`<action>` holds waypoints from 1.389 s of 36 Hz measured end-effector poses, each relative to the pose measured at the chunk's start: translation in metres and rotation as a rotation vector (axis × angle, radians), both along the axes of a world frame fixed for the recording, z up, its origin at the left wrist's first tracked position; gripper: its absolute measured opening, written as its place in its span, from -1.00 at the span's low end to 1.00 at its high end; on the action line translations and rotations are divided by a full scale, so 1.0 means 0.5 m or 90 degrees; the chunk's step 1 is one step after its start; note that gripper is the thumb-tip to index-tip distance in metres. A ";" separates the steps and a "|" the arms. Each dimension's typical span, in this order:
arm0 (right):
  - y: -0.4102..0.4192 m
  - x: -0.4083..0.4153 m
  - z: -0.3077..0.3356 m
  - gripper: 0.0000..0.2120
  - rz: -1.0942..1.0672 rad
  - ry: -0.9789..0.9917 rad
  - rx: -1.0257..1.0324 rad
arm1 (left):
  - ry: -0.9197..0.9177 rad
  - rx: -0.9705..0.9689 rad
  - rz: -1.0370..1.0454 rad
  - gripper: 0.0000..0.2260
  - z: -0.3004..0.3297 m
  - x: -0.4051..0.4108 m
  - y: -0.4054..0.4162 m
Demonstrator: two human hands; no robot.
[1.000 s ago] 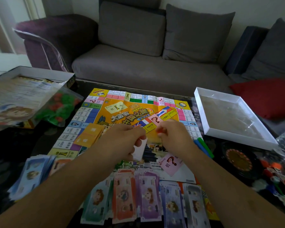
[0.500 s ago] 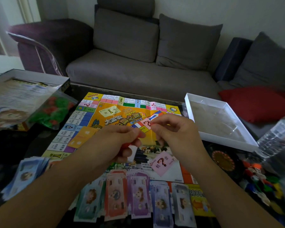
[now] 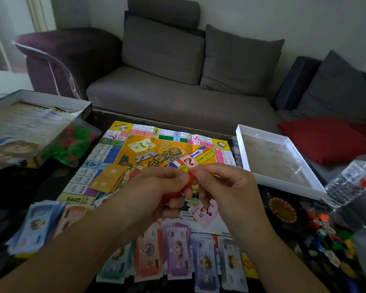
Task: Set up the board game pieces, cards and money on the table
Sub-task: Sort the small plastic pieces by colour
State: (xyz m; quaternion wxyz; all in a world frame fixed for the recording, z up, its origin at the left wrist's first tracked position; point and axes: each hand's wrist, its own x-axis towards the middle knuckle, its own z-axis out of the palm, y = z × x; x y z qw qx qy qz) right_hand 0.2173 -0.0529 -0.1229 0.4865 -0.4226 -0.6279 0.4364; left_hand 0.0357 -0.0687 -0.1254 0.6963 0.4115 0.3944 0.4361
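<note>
Red game piece (image 3: 190,182): small red plastic item, held above the middle of the board between both hands; shape largely hidden by fingers. Left hand (image 3: 156,193): fingers curled round the lower red part, thumb and forefinger pinching toward the top. Right hand (image 3: 224,191): thumb and forefinger pinching the upper end of the same piece, other fingers curled loosely beneath.

Game board (image 3: 156,149): orange centre, coloured property squares along the edges, lying flat on the dark table (image 3: 13,187). Orange card stack (image 3: 109,176): on the board, left of the hands. Pink card (image 3: 205,212): question mark printed on it, on the board just below the right hand.

Paper money (image 3: 178,250): rows of notes in green, orange, purple, blue and grey, laid side by side along the near edge of the board. Further notes (image 3: 38,225): blue and orange stack, to the left of the board.

Bag of houses (image 3: 68,144): clear bag with red and green pieces, at the board's left far corner, touching the box lid (image 3: 51,98) with a printed sheet in it. White box tray (image 3: 268,159): to the right of the board. Black spinner (image 3: 283,212): near the tray. Coloured pawns (image 3: 325,237): loose heap at far right. Plastic bottle (image 3: 351,178): lying tilted at the right edge. Grey sofa (image 3: 178,81) with red cushion (image 3: 325,138): behind the table
</note>
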 end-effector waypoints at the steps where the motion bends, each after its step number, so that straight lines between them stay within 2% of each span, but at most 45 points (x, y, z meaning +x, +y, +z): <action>1: 0.001 0.000 -0.001 -0.85 0.001 -0.001 0.002 | -0.002 -0.004 -0.001 -0.86 0.001 0.001 0.001; 9: 0.008 0.001 -0.005 -0.87 0.041 0.005 -0.020 | 0.021 0.000 -0.016 -0.82 -0.003 0.004 0.009; 15: 0.005 -0.007 -0.009 -0.90 -0.012 0.005 0.016 | 0.020 -0.041 0.020 -0.82 -0.012 0.007 0.014; 20: 0.001 -0.012 -0.022 -0.87 -0.087 -0.209 0.191 | -0.017 -0.088 0.088 -0.84 -0.023 0.014 0.018; 24: -0.002 -0.015 -0.027 -0.84 -0.118 -0.276 0.259 | 0.002 -0.079 0.077 -0.84 -0.023 0.014 0.015; 32: 0.007 -0.006 -0.024 -0.85 -0.088 -0.249 0.155 | 0.025 -0.074 0.035 -0.85 -0.022 0.011 0.011; 37: 0.001 -0.001 -0.010 -0.82 -0.066 -0.169 0.063 | -0.031 -0.142 0.011 -0.75 -0.024 0.010 0.020; 39: 0.001 0.001 -0.004 -0.81 -0.048 -0.144 0.030 | -0.040 -0.147 -0.001 -0.76 -0.020 0.008 0.020; 45: 0.005 0.004 0.008 -0.83 -0.006 -0.140 -0.027 | 0.031 -0.095 -0.020 -0.81 -0.010 0.005 0.014; 50: 0.007 0.013 0.017 -0.85 0.036 -0.158 -0.034 | 0.088 -0.058 -0.061 -0.77 -0.005 -0.002 0.010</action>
